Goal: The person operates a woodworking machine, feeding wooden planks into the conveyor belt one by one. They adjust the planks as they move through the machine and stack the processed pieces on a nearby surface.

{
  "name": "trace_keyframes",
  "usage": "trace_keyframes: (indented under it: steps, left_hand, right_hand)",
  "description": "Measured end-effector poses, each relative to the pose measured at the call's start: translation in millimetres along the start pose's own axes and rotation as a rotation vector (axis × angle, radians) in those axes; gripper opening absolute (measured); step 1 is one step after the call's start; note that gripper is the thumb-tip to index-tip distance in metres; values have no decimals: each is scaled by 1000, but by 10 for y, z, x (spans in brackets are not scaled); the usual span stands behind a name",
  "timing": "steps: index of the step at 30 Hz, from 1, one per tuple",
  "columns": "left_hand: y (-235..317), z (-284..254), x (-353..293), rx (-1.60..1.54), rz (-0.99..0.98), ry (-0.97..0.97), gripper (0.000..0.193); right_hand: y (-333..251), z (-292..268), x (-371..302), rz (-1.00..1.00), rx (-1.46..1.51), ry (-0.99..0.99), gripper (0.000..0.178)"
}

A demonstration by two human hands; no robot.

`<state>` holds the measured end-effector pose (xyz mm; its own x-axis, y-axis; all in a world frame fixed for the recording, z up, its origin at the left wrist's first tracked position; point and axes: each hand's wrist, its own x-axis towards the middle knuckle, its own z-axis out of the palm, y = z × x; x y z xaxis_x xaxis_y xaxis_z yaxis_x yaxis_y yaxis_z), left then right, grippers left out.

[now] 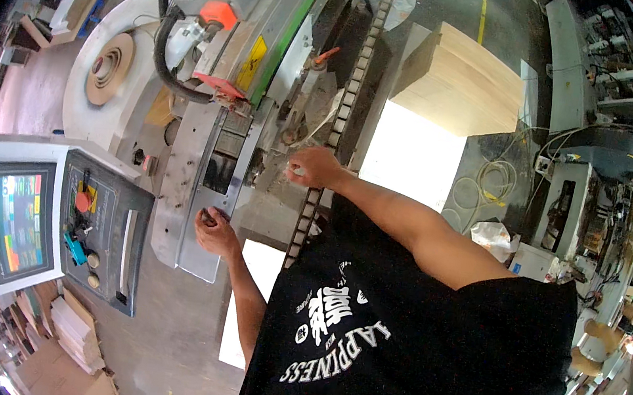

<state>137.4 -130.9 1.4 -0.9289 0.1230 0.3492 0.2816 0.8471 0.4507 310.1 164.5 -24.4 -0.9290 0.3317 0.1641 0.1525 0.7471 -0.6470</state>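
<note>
My left hand (217, 234) is at the near end of the machine's metal bed (185, 251). Its fingers are curled closed round a small dark thing (208, 218) whose kind I cannot make out. Farther forward and to the right, my right hand (316, 167) is over the machine's inner side, beside the chain conveyor (340, 118). Those fingers are pinched together at a small pale grey thing, too small to name. Between the two hands lies a dusty metal surface (272, 201). A dark rectangular opening (220, 173) in the bed is just beyond my left hand.
At the left stands a control panel (101, 225) with a lit screen (17, 214) and a red button. Behind it is a large round disc carrying a brown tape roll (110, 68). Stacked wooden panels (468, 81) and a white board (410, 158) are right of the conveyor; a coiled hose (494, 181) lies beyond.
</note>
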Motion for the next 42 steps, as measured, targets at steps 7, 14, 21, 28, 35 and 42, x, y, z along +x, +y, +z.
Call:
trace_keyframes:
  steps: [7,14,21,28,35,42]
  left_hand:
    - [65,135,19,128,74,56,37]
    - [-33,183,-25,16,-47,17,31]
    - [1800,385,-1518,-353,146,-300,38]
    - [2860,874,-2957,-630,145,-1131,41]
    - [3233,922,-3328,-532,225,-1436,42]
    - [2928,987,-3281,-493,49,-1420,46]
  right_hand:
    - [1,-145,-19,14,65,3,34]
    - [128,-505,-812,-13,330,257,25]
    - [1413,-1055,-3480,822,467,509,25]
    - [2945,-2079,-4418,1117,339,984,39]
    - [4100,-3588,-3599,811,338,902,54]
    - [4702,-4835,-2085,712,588,301,89]
